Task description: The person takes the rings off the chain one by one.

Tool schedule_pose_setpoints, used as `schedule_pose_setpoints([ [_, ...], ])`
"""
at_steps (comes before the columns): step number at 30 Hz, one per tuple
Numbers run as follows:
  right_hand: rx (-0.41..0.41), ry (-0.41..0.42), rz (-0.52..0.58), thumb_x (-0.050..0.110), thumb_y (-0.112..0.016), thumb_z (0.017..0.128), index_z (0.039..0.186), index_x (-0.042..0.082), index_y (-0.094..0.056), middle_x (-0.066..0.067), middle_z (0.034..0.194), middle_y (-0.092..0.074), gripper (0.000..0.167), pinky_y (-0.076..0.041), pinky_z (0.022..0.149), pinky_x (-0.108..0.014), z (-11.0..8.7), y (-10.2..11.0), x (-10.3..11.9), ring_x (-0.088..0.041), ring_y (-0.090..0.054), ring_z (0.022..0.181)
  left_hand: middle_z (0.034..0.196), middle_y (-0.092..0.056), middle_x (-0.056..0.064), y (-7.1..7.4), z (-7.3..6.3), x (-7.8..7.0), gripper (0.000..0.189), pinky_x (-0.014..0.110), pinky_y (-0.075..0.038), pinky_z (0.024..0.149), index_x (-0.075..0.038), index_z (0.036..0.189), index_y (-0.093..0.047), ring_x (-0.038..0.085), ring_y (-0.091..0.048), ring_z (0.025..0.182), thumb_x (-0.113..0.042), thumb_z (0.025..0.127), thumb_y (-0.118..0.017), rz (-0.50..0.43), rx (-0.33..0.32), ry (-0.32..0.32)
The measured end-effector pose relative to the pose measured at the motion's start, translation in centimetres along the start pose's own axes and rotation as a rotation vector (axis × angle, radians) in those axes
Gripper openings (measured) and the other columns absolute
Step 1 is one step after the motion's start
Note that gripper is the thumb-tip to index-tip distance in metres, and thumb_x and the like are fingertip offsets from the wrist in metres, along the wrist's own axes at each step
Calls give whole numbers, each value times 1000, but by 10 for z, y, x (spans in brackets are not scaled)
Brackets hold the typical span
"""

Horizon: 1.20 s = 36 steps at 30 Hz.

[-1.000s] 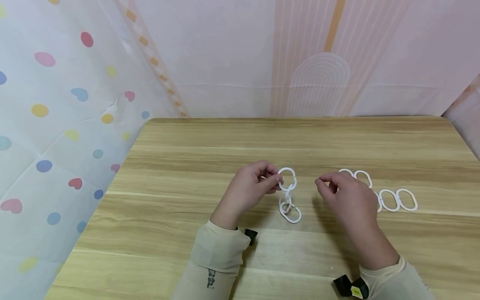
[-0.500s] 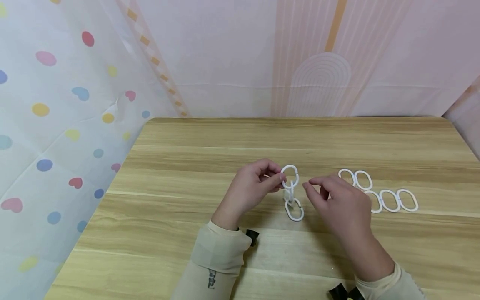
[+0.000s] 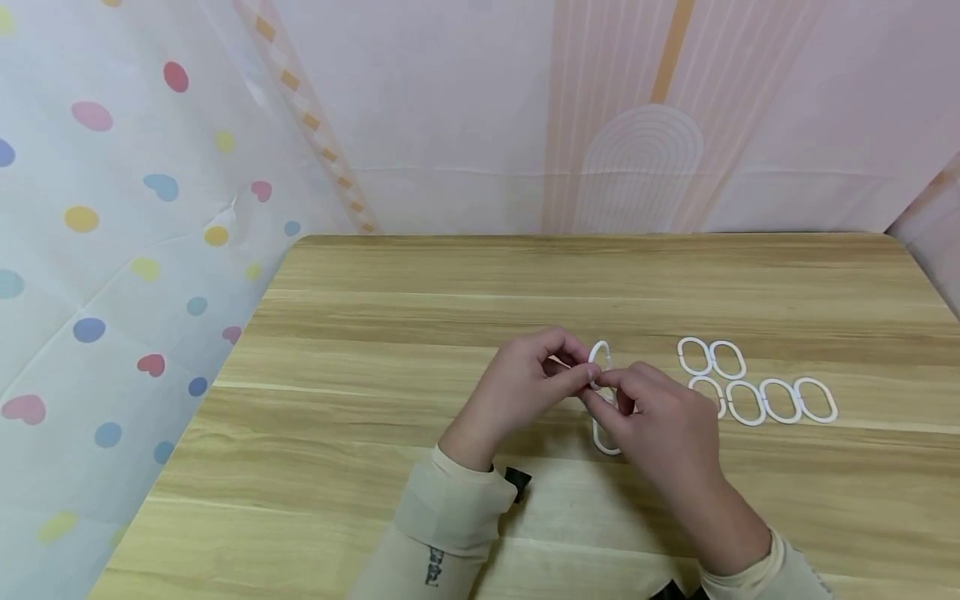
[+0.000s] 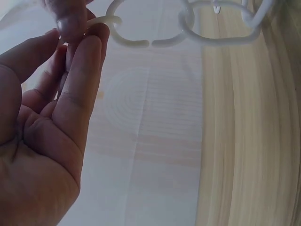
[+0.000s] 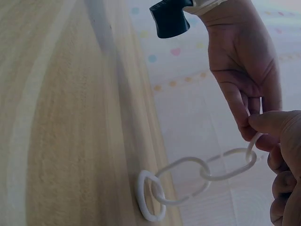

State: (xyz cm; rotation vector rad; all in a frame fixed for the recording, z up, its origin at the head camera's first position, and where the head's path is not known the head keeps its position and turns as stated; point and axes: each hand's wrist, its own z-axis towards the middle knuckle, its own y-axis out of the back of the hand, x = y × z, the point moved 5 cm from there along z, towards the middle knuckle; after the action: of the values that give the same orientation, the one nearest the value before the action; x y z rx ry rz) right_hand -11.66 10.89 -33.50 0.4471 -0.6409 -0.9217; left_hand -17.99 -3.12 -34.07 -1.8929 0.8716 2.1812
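Observation:
A short chain of white plastic links (image 3: 596,437) hangs between the hands in the head view. My left hand (image 3: 528,387) pinches the top link (image 3: 592,354) between thumb and fingers. At that link, the right hand (image 3: 660,417) meets the left, with its thumb and forefinger pinching near the left thumb. In the right wrist view, the chain's lowest link (image 5: 140,193) hangs tilted near the tabletop; whether it touches is unclear. A small gap shows in one hanging link (image 4: 134,44) in the left wrist view. The fingers partly hide the grip point.
Several loose white links (image 3: 834,408) lie flat in two rows on the wooden table (image 3: 420,283), right of the hands. The right hand partly covers the nearest of them. A patterned cloth (image 3: 450,100) stands behind the table, and more hangs at the left.
The right hand has moved left to the top link and now pinches there. The left hand has shifted slightly right with the chain, whose top link has turned more edge-on.

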Motion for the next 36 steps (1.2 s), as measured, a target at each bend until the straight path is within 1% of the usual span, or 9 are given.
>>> schedule_pose_setpoints([
  [5,-9,-5,9,14,-81,74,74,14,-76,9,57,-54,6,-26,40,-19,0,-1,-1,-1,-40,45,87,-69,-6,0,0,-3,4,25,-54,76,-14,93,-71,7,-63,80,-16,93,-74,94,-18,-63],
  [7,-8,-10,17,13,-80,75,74,13,-76,9,57,-54,5,-27,40,-19,0,0,-2,-2,-41,45,86,-68,-8,2,-1,-3,4,25,-53,76,-15,93,-71,7,-62,81,-19,94,-73,115,-19,-66],
  [11,11,-35,25,11,-80,77,78,11,-77,8,58,-55,3,-27,40,-20,2,3,-6,-2,-40,46,86,-69,-9,10,-1,1,7,27,-54,75,-18,97,-72,7,-64,81,-24,96,-71,118,-31,-16],
  [15,36,-75,49,10,-81,78,81,11,-78,10,59,-54,4,-28,42,-19,4,5,-9,-1,-41,49,86,-71,-7,20,-2,5,9,30,-56,75,-17,100,-72,10,-67,82,-26,97,-69,87,-70,37],
  [19,35,-98,78,8,-81,78,81,12,-78,11,59,-53,6,-28,44,-17,5,8,-10,-2,-42,51,88,-72,-5,26,-3,7,8,31,-56,74,-16,100,-72,15,-68,84,-23,98,-69,80,-92,30],
  [26,32,-145,142,5,-82,80,83,11,-79,12,61,-54,8,-30,46,-15,7,12,-10,-2,-42,53,105,-73,-4,24,-1,6,14,26,-56,83,-13,110,-74,7,-68,94,-15,97,-68,122,-47,-25],
  [30,46,-179,217,4,-81,81,84,10,-78,13,62,-53,7,-31,47,-14,8,13,-10,-2,-41,54,108,-73,-4,22,0,5,16,27,-55,86,-13,112,-74,7,-67,97,-14,98,-66,147,-29,-45],
  [33,53,-207,269,2,-81,82,85,9,-78,12,63,-53,8,-32,48,-14,8,14,-10,-2,-41,55,110,-73,-3,18,0,4,18,27,-54,88,-11,115,-73,7,-66,100,-13,99,-65,148,3,-52],
  [36,53,-232,323,-1,-80,82,85,7,-78,9,65,-56,9,-35,50,-14,9,15,-10,-3,-43,56,115,-72,-1,14,0,3,20,27,-53,91,-10,118,-73,7,-65,105,-12,100,-63,145,55,-70],
])
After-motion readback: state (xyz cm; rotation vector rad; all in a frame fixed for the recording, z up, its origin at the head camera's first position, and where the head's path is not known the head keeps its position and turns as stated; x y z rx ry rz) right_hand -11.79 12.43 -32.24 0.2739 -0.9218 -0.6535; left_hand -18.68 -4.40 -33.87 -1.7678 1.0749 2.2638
